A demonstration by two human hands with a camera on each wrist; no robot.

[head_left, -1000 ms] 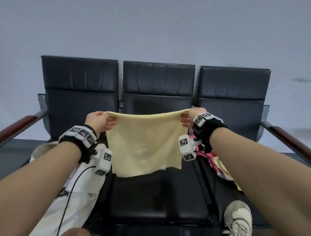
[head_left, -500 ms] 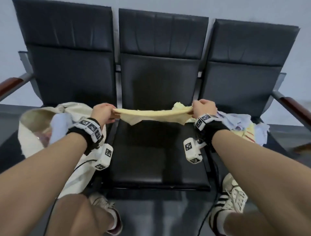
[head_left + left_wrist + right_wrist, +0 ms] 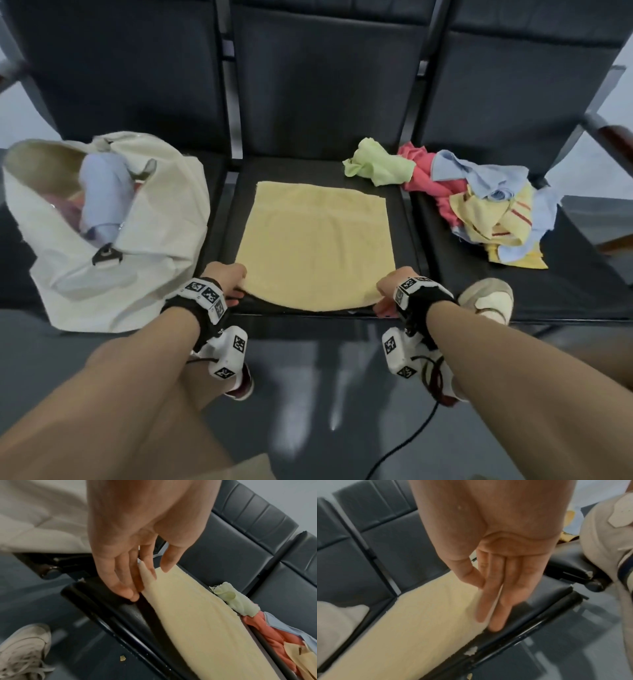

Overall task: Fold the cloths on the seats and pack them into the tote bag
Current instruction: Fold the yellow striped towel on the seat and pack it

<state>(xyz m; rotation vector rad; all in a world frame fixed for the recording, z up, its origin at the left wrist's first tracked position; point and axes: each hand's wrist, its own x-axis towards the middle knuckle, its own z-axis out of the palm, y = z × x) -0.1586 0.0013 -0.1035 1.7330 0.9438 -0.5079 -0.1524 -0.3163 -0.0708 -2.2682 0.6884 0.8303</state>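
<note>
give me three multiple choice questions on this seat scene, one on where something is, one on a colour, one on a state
1. Where does the tote bag sit?
A. on the left seat
B. on the floor
C. on the right seat

2. What colour is the cloth spread on the middle seat?
A. blue
B. pale yellow
C. red

3. How does that cloth lie?
A. crumpled in a ball
B. hanging in the air
C. flat on the seat

Answers:
1. A, the bag stands left of the middle seat, mouth open.
2. B, it shows pale yellow in all three views.
3. C, it lies flat, with the left hand and right hand at its near corners.
</note>
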